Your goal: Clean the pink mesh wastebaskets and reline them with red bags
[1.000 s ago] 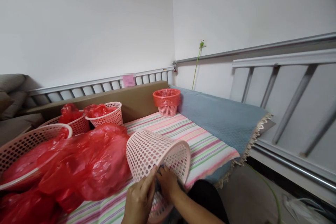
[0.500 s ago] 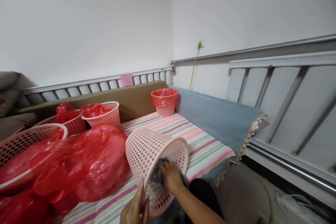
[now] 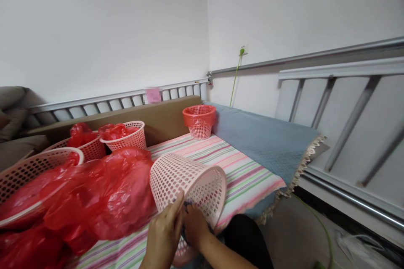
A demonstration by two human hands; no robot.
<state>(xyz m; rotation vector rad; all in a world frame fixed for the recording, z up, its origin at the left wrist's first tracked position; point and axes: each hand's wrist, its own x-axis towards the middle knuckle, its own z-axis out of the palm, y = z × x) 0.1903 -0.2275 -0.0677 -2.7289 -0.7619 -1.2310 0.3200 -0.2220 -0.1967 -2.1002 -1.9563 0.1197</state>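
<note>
A pink perforated basket (image 3: 172, 176) lies tilted on the striped cloth, its mouth turned toward me and to the right. My left hand (image 3: 164, 233) grips its near rim, thumb up along the outside. My right hand (image 3: 195, 225) reaches into the mouth, fingers closed on a dark grey cloth that is mostly hidden behind both hands. Just left of the basket, a big red plastic bag (image 3: 126, 201) with pinkish contents rests on the striped cloth (image 3: 246, 168).
More pink baskets with red bags stand at left, such as one basket (image 3: 134, 136). A red-lined basket (image 3: 202, 131) stands near the back corner. A blue fringed cover (image 3: 265, 130) runs along the right. Metal railings (image 3: 350, 122) line the walls; a green cord (image 3: 234, 86) hangs from a socket.
My left hand has moved up and right along the basket's rim. My right hand has shifted left and slightly down with the grey cloth, which is now more hidden.
</note>
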